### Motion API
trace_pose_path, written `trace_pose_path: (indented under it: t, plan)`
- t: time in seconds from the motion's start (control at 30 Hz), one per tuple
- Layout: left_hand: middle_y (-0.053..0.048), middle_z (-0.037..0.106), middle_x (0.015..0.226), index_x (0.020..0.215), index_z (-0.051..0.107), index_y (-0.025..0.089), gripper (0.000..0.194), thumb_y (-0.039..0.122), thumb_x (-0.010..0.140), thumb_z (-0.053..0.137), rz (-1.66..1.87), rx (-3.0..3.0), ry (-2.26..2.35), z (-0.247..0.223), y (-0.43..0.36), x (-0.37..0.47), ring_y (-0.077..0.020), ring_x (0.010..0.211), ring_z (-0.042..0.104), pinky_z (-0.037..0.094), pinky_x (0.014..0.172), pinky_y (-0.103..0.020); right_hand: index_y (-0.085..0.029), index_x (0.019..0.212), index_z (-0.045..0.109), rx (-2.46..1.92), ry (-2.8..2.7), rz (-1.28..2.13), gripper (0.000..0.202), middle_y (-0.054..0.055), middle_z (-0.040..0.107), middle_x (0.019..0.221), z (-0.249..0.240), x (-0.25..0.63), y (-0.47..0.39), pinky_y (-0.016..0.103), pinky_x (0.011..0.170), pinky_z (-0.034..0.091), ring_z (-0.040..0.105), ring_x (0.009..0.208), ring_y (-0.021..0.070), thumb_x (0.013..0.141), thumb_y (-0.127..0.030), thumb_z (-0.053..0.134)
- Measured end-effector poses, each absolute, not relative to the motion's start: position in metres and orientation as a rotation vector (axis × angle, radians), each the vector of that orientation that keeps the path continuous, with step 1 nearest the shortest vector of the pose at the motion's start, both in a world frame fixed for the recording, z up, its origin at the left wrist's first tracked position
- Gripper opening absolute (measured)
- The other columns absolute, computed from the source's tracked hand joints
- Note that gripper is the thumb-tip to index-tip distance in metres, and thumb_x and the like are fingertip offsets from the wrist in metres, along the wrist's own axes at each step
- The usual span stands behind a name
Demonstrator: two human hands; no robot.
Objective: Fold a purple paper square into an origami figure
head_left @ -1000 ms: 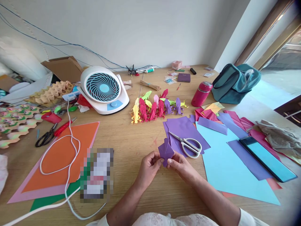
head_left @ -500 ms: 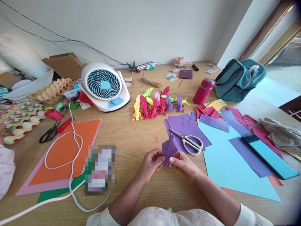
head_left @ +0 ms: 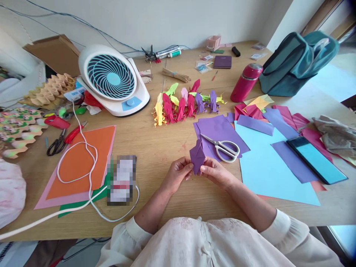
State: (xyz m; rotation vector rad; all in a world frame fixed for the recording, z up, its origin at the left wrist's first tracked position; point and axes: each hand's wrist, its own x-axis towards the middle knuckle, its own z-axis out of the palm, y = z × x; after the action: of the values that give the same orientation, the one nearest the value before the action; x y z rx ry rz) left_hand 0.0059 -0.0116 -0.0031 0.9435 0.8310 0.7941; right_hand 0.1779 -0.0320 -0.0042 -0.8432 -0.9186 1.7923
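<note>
A folded purple paper piece [head_left: 197,156] is held upright between my two hands, above the wooden table. My left hand [head_left: 179,171] pinches its lower left side between thumb and fingers. On its lower right side, my right hand [head_left: 215,171] grips it the same way. Just beyond lie purple sheets [head_left: 213,129], with white-handled scissors [head_left: 226,149] resting open on them. Folded paper figures [head_left: 180,105] in yellow, red, pink, green and purple stand grouped farther back.
A white fan [head_left: 112,79] stands back left, near orange paper [head_left: 80,163], a white cable and a phone with a blurred screen [head_left: 121,181]. On the right are a light-blue sheet [head_left: 267,170], another phone [head_left: 317,159], a red bottle [head_left: 246,83] and a teal bag [head_left: 292,70].
The view has tilted downward, showing more of my clothing and the table's front edge. The purple piece has turned and looks narrower, still held in both hands.
</note>
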Motion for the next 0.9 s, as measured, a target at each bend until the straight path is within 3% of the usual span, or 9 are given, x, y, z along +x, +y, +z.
trace_pose_path:
  t: [0.17,0.33,0.43,0.53,0.63,0.73,0.9]
  plan:
    - [0.003,0.058,0.068,0.094,0.062,0.016,0.044,0.053,0.077,0.078,0.830,1.002,0.853,-0.001,-0.012,0.009,-0.0069,0.055,0.048,0.035,0.045,-0.017,-0.021,0.078,0.060,-0.855,-0.940,1.750,0.042,0.000,0.065,0.075,0.005,0.175,-0.031,0.035,0.076,0.050,0.063,0.072,0.0175,0.067,-0.051,0.087]
    - [-0.005,0.066,0.096,0.116,0.057,0.019,0.045,0.053,0.088,0.066,0.861,1.250,0.941,-0.004,-0.014,0.009,-0.0121,0.073,0.061,0.046,0.056,-0.020,-0.021,0.080,0.066,-0.989,-0.942,1.599,0.037,-0.001,0.067,0.077,0.002,0.175,-0.028,0.031,0.075,0.048,0.060,0.074,0.0156,0.065,-0.046,0.088]
    - [-0.008,0.066,0.106,0.123,0.055,0.019,0.041,0.046,0.094,0.061,0.905,1.478,1.028,-0.007,-0.014,0.007,-0.0151,0.086,0.064,0.049,0.069,-0.022,-0.019,0.083,0.068,-1.006,-0.952,1.579,0.037,-0.001,0.066,0.076,-0.001,0.175,-0.026,0.027,0.068,0.044,0.056,0.067,0.0123,0.065,-0.045,0.089]
    - [-0.007,0.066,0.105,0.126,0.053,0.019,0.040,0.039,0.094,0.062,0.902,1.656,1.125,-0.011,-0.013,0.004,-0.0134,0.077,0.060,0.047,0.066,-0.023,-0.018,0.081,0.068,-1.052,-0.986,1.580,0.038,-0.003,0.061,0.069,-0.001,0.177,-0.027,0.024,0.058,0.038,0.047,0.059,0.0094,0.068,-0.048,0.086]
    - [-0.009,0.066,0.109,0.127,0.054,0.019,0.040,0.034,0.091,0.066,0.932,1.816,1.192,-0.013,-0.011,0.001,-0.0169,0.087,0.061,0.048,0.073,-0.026,-0.017,0.074,0.065,-1.117,-1.037,1.609,0.041,-0.003,0.057,0.062,0.000,0.181,-0.028,0.024,0.054,0.035,0.046,0.056,0.0088,0.075,-0.055,0.078]
    - [-0.013,0.061,0.127,0.137,0.049,0.020,0.052,0.026,0.089,0.068,1.023,1.918,1.155,-0.013,-0.011,0.001,-0.0224,0.108,0.059,0.051,0.082,-0.030,-0.016,0.076,0.067,-1.136,-1.044,1.718,0.043,-0.004,0.056,0.057,-0.001,0.184,-0.030,0.022,0.049,0.033,0.046,0.051,0.0077,0.079,-0.059,0.073]
    - [-0.016,0.045,0.144,0.155,0.028,0.024,0.076,0.008,0.088,0.058,1.103,1.987,0.995,-0.012,-0.013,0.001,-0.0237,0.124,0.054,0.055,0.092,-0.032,-0.015,0.085,0.071,-1.101,-0.958,1.945,0.046,-0.005,0.053,0.048,0.001,0.186,-0.032,0.019,0.039,0.028,0.042,0.041,0.0058,0.080,-0.060,0.071]
